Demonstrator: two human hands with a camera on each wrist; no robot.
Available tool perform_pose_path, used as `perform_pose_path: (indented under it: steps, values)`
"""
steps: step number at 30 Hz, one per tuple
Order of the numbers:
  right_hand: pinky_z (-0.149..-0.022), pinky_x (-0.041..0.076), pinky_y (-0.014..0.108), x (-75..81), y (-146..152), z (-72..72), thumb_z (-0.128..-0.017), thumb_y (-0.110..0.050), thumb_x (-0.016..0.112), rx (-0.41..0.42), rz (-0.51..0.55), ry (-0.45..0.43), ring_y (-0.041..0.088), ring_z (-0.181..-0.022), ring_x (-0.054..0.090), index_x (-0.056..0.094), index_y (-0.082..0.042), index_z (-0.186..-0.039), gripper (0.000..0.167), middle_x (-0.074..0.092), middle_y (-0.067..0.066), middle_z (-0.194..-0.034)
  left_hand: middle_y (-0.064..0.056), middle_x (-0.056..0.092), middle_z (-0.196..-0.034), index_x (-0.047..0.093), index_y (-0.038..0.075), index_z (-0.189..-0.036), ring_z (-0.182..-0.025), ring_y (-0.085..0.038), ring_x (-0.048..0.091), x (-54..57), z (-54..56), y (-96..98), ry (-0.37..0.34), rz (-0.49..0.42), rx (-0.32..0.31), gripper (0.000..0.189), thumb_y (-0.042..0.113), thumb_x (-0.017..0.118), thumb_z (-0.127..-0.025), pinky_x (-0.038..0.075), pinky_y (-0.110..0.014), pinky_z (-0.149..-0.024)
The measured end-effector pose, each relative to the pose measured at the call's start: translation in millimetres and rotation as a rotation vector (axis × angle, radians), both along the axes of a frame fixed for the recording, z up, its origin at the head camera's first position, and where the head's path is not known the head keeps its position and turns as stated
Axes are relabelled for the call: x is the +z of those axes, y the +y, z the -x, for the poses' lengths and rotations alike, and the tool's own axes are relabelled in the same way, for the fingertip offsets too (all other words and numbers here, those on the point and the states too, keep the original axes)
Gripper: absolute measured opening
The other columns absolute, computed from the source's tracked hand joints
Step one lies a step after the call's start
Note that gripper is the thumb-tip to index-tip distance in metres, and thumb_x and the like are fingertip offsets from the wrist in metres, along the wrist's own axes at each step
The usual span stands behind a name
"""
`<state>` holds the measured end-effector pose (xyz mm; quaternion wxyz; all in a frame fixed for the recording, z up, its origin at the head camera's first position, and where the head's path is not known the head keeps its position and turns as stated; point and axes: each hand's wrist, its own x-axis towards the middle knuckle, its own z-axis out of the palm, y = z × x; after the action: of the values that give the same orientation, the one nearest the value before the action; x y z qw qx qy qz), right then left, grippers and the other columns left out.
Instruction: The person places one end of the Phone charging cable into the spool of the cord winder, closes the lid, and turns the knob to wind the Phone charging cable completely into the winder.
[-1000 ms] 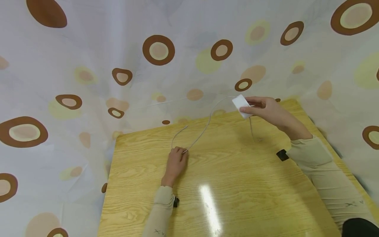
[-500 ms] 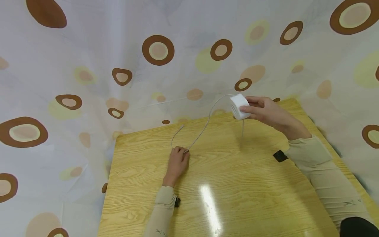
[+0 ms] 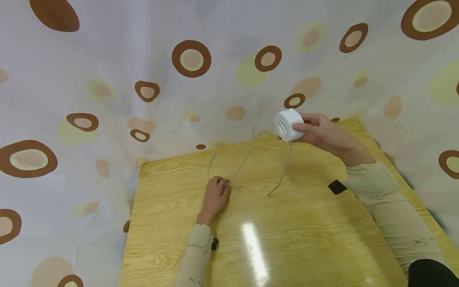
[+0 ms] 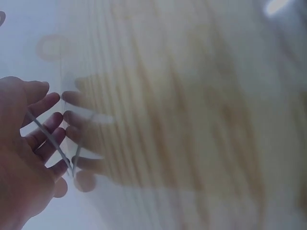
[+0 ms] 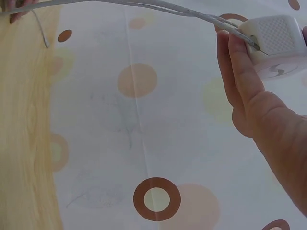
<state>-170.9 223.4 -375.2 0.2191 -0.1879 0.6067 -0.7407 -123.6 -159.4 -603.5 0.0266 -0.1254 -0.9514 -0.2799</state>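
Observation:
In the head view my right hand (image 3: 322, 133) grips a white block-shaped device (image 3: 289, 124) above the far right of the table. Its round slotted face points left; the right wrist view shows a textured side (image 5: 278, 36) and pale cords (image 5: 189, 12) leaving a hole beside the fingers. One length of cord (image 3: 281, 177) hangs from the device, its small end toward the table. Another length of cord (image 3: 247, 153) arcs left to my left hand (image 3: 215, 197), whose bent fingers hold it low at the tabletop. Beyond those fingers a short cord end (image 3: 210, 161) sticks up.
The glossy wood-grain table (image 3: 172, 207) ends just past both hands. A patterned sheet (image 3: 222, 91) rises behind it and along the sides. Black wrist pieces (image 3: 338, 187) show at both sleeves. A dark rounded object (image 3: 428, 273) sits in the lower right corner.
My right hand has turned the device from its flat side to its round slotted face. The hanging cord has swung left and toward me. The cord end by my left hand has shifted left.

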Motion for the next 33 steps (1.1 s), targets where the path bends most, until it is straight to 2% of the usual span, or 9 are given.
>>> perform_pose_path:
  steps: [5,12,16,20,28,33]
  values:
    - [-0.099,0.059,0.025,-6.3,1.7,2.8,-0.110,-0.009,0.052,-0.040,-0.052,-0.030,0.015,-0.119,0.070,0.025,0.010,-0.161,0.060,0.059,0.004,-0.136,-0.014,0.062,-0.135,0.071,0.009,-0.132,-0.124,-0.034,0.054,0.4,0.7,4.7,-0.042,0.005,-0.056,0.033,0.029,0.062,-0.108,0.048,-0.052,-0.107]
    - [-0.097,0.059,0.024,-13.3,5.7,5.2,-0.110,-0.011,0.053,-0.067,-0.101,-0.041,0.013,-0.117,0.072,0.023,0.010,-0.162,0.062,0.059,0.003,-0.134,-0.014,0.053,-0.151,0.061,0.013,-0.147,-0.141,-0.038,0.043,5.9,0.5,18.5,-0.151,0.027,-0.134,0.050,0.039,0.066,-0.105,0.040,-0.054,-0.119]
    - [-0.098,0.059,0.024,-17.5,7.1,5.6,-0.111,-0.013,0.053,-0.080,-0.132,-0.051,0.012,-0.117,0.070,0.025,0.008,-0.162,0.062,0.058,0.003,-0.134,-0.015,0.050,-0.156,0.057,0.014,-0.152,-0.144,-0.037,0.041,10.0,2.8,26.7,-0.168,0.059,-0.166,0.057,0.041,0.069,-0.103,0.041,-0.053,-0.120]
    - [-0.097,0.059,0.023,-20.4,6.8,5.2,-0.111,-0.014,0.052,-0.086,-0.149,-0.057,0.011,-0.117,0.070,0.024,0.008,-0.162,0.062,0.058,0.002,-0.134,-0.016,0.049,-0.157,0.056,0.016,-0.153,-0.145,-0.037,0.042,10.6,7.4,34.0,-0.160,0.069,-0.199,0.055,0.038,0.067,-0.104,0.041,-0.054,-0.120]
    - [-0.097,0.060,0.024,-24.7,4.0,6.9,-0.110,-0.014,0.055,-0.098,-0.159,-0.077,0.011,-0.115,0.071,0.028,0.009,-0.161,0.062,0.061,0.002,-0.130,-0.015,0.052,-0.154,0.066,0.019,-0.144,-0.144,-0.037,0.043,9.7,18.0,51.7,-0.153,-0.004,-0.248,0.041,0.032,0.068,-0.104,0.043,-0.055,-0.118]
    - [-0.098,0.059,0.024,-27.8,3.1,7.5,-0.110,-0.014,0.054,-0.080,-0.160,-0.076,0.010,-0.115,0.070,0.025,0.011,-0.162,0.064,0.060,0.001,-0.131,-0.013,0.054,-0.152,0.074,0.019,-0.127,-0.142,-0.035,0.044,6.3,21.1,59.4,-0.157,-0.037,-0.251,0.027,0.033,0.068,-0.104,0.042,-0.054,-0.118]
